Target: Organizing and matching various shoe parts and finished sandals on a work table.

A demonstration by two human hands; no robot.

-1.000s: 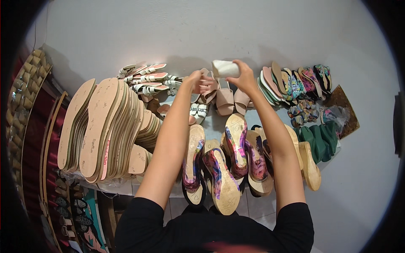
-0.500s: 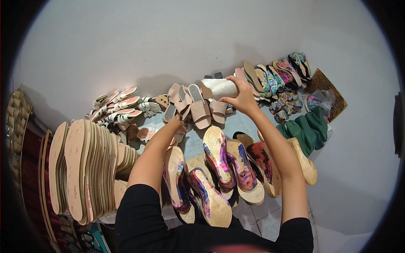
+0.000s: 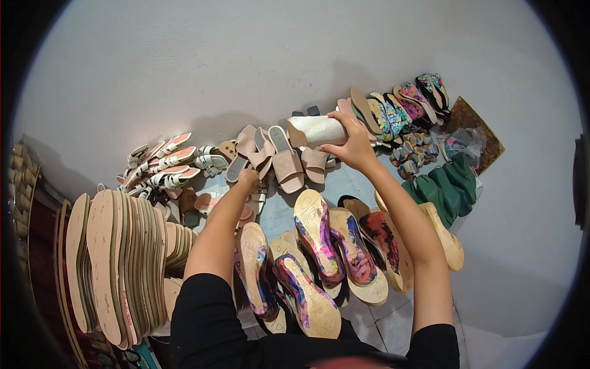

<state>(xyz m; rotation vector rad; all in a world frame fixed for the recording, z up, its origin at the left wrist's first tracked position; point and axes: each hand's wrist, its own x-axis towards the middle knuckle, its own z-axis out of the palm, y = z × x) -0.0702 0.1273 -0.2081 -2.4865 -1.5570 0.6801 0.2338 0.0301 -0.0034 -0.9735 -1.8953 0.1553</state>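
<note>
Arms (image 3: 402, 224) outstretched — left hand (image 3: 248, 179) lower, right hand (image 3: 357, 146) curved

Holding a white piece (image 3: 319, 131) in the right hand (image 3: 357, 142), one o'clock, with the left hand (image 3: 248, 179) by a beige slide (image 3: 235, 169), nine o'clock.

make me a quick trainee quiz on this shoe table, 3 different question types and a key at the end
1. Multiple choice: which one holds the white footwear piece? A) left, B) right, C) neither
2. True or false: the green footwear lies to the right of the upright tan soles.
3. Fill the gap: the left hand is at the ____-coloured slides near the wall.

Key:
1. B, the right hand
2. True
3. beige
</note>
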